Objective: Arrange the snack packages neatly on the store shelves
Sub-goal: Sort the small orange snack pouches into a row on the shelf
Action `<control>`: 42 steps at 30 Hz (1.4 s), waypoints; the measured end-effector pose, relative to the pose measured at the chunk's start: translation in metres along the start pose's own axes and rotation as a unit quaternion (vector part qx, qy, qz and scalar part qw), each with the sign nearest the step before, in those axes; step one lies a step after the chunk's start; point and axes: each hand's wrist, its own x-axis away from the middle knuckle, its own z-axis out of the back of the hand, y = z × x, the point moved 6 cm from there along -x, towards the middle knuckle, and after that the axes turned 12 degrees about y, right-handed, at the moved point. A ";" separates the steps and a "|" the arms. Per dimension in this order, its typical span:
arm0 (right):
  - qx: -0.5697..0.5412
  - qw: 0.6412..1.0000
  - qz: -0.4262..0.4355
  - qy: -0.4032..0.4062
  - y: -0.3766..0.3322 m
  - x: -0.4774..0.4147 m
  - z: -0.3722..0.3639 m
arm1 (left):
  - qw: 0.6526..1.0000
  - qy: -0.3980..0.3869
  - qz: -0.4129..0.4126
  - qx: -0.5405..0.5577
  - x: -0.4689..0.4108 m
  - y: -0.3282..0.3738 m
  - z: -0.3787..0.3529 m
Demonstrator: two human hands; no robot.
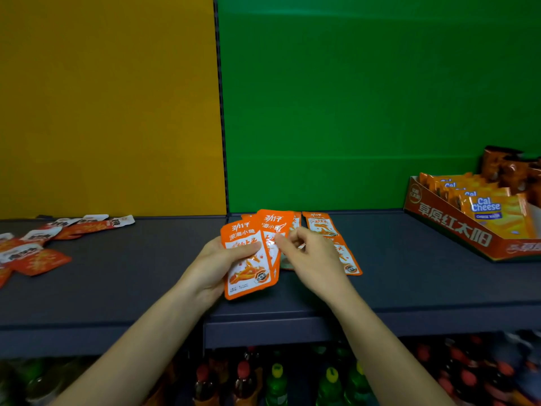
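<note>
1. Far left: red and white packets [38, 250] lie scattered in disorder on the dark shelf [131, 282], some overlapping. A yellow back panel [108, 104] stands behind them.
2. Centre left: the left hand [216, 265] grips a fan of orange packets [248, 259]. The thumb lies across the front packet and the fingers are curled behind. The fan is upright and tilted slightly, above the shelf near its front edge.
3. Centre right: the right hand [313, 259] has its fingers curled. Thumb and forefinger pinch the right edge of the fan, at the second packet.
4. Just behind and right of the right hand: flat orange packets [322, 227] of the same kind lie on the shelf in a rough line running front to back, partly hidden by the hand. Their number cannot be told.
5. Behind these: a green back panel [366, 106], meeting the yellow one at a vertical post.
6. Far right: an orange display carton [450, 227] sits at an angle on the shelf, holding a row of cheese wafer packs [494, 212] standing upright. Dark orange bags [503, 165] stand behind the carton.
7. Below the shelf: bottles [275, 382] with red, yellow and green caps, blurred.
</note>
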 end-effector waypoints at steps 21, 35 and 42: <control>0.062 0.982 -0.062 -0.168 0.021 0.004 -0.024 | 0.996 0.083 0.017 -0.042 0.014 0.014 0.069; 0.142 0.987 0.044 -0.067 0.003 0.007 -0.007 | 0.998 0.040 0.021 -0.034 0.030 0.010 0.038; -0.067 0.996 0.018 -0.060 0.001 0.023 0.006 | 0.999 -0.021 0.003 -0.040 0.037 0.003 -0.011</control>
